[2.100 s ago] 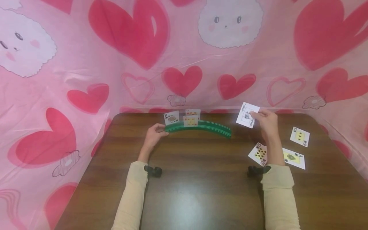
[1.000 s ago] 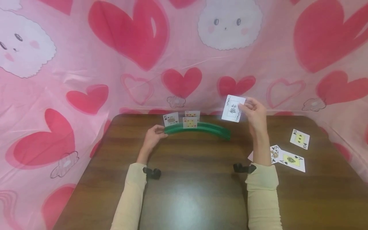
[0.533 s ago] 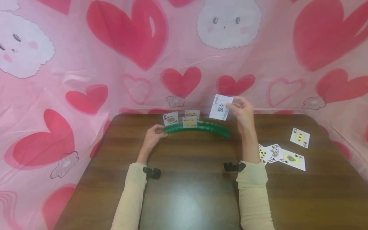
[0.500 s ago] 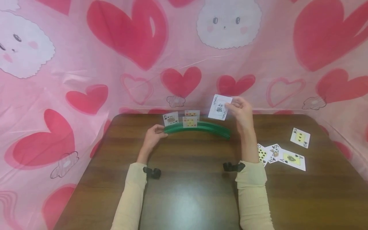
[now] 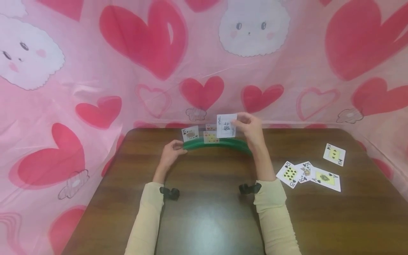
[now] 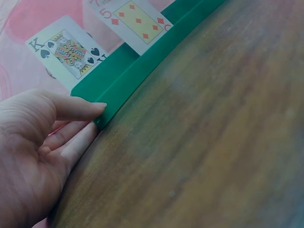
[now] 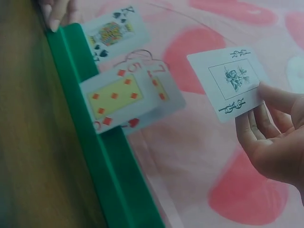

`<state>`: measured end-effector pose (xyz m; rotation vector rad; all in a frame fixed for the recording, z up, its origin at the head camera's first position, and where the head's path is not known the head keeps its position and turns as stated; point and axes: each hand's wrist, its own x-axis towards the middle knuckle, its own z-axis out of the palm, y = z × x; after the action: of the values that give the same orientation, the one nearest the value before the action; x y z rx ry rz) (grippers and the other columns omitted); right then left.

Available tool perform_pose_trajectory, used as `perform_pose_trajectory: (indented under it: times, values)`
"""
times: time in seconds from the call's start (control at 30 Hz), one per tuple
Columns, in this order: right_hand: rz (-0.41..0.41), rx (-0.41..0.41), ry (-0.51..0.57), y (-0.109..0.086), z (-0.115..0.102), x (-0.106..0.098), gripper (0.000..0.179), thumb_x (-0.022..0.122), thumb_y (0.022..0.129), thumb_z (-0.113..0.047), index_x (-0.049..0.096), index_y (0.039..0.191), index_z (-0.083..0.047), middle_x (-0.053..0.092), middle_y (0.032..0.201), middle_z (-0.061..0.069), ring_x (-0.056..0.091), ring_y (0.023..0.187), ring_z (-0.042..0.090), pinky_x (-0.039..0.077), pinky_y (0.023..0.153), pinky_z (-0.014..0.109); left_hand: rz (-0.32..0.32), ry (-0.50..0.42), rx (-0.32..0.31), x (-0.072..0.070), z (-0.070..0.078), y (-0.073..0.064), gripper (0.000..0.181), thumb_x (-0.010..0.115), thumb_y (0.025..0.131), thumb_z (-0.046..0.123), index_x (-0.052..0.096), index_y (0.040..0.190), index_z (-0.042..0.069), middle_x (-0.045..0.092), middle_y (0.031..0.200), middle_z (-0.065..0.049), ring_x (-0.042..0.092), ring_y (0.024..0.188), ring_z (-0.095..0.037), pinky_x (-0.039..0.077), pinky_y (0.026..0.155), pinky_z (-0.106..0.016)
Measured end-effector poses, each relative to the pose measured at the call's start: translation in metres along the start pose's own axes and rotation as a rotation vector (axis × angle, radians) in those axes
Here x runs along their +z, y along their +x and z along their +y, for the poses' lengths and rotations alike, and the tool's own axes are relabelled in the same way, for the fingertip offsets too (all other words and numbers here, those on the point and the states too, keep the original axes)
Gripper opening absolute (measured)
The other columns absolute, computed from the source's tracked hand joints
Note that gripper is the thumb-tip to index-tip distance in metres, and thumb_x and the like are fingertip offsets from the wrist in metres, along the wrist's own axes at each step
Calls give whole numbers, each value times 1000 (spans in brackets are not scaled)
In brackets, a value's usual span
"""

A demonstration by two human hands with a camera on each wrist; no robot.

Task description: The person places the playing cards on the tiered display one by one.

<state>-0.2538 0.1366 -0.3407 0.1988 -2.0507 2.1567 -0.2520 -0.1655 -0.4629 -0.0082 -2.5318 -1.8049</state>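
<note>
My left hand (image 5: 170, 155) pinches the left end of a curved green card holder (image 6: 107, 88), thumb in front and fingers behind. A king of spades (image 6: 71, 52) leans upright in the holder near that hand. To its right a five of diamonds (image 6: 138, 21) stands in front of a red seven (image 7: 164, 88), which it partly covers. Between thumb and fingers my right hand (image 5: 251, 131) pinches a joker card (image 7: 228, 80) by its right edge. In the head view the joker overlaps the seven and five; the right wrist view shows it apart from them.
On the table's right lie a ten of spades (image 5: 290, 174), a black king (image 5: 306, 171) and an ace of spades (image 5: 325, 178), overlapping. Farther right is another black-suited card (image 5: 334, 154). A pink heart-patterned cloth (image 5: 197, 63) hangs right behind the wooden table (image 5: 207, 202).
My right hand has carried the joker leftward from the table's right side to over the middle of the holder, lowering it slightly lately. The left hand has stayed on the holder's end.
</note>
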Motion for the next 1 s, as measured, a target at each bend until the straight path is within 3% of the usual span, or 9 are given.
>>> perform_pose_trajectory:
  times: [0.17, 0.37, 0.67, 1.0]
  values:
    - [-69, 12, -47, -1, 10, 13, 30, 71, 75, -21, 64, 101, -7, 62, 98, 10, 59, 87, 24, 50, 72, 35, 12, 11, 3, 0, -3, 0, 35, 72, 71, 15, 57, 102, 8, 59, 106, -11, 56, 101, -25, 44, 85, -40]
    - [-128, 18, -38, -1, 16, 30, 28, 69, 76, -11, 62, 102, -3, 63, 95, 14, 61, 84, 26, 51, 69, 37, 23, -8, 11, 0, -4, 2, 35, 72, 71, 12, 58, 102, 6, 61, 104, -13, 57, 99, -25, 45, 84, -40]
    - [-131, 4, -102, -2, 20, 36, 25, 70, 76, -19, 64, 98, -7, 63, 95, 8, 59, 87, 21, 49, 74, 34, 25, -4, 11, 1, -4, 4, 35, 73, 70, 12, 58, 100, 7, 61, 103, -12, 58, 99, -24, 45, 84, -38]
    - [-86, 28, -64, 3, 24, 41, 21, 71, 74, -14, 65, 92, -5, 64, 93, 9, 60, 88, 20, 48, 78, 33, 37, 5, 17, -3, -3, 2, 34, 73, 70, 13, 58, 101, 7, 61, 104, -11, 57, 100, -24, 45, 84, -39]
